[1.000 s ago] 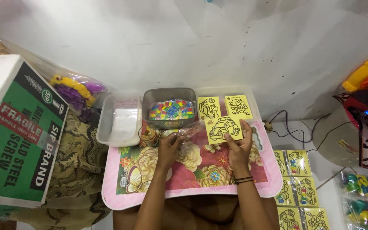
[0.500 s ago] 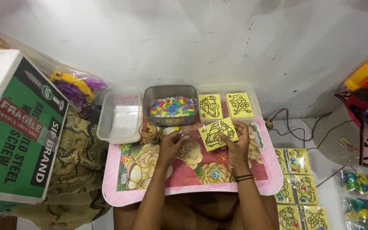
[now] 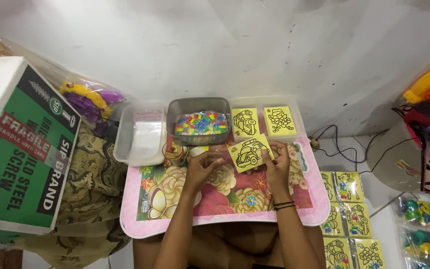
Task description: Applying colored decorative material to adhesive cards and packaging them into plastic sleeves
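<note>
Head view. A yellow card (image 3: 249, 153) printed with a black outline of a car is held tilted above the pink floral tray table (image 3: 175, 219). The right hand (image 3: 277, 167) pinches the card's right edge between thumb and fingertips. The left hand (image 3: 201, 168) lies just left of the card, its fingers curled loosely; whether they touch the card's left corner cannot be told.

Behind the card, two more yellow outline cards (image 3: 263, 121) lie side by side in a clear tray. To their left stands a grey tub (image 3: 175, 107) of small multicoloured pieces, then a clear tub (image 3: 123, 144) holding clear bags. At far left stands a green and white carton (image 3: 21, 149) with a red label. Packaged yellow cards (image 3: 347, 219) lie in rows on the floor at right.

Compared with half a second before, the held card sits slightly lower and nearer the person, and both hands have drawn back with it.
</note>
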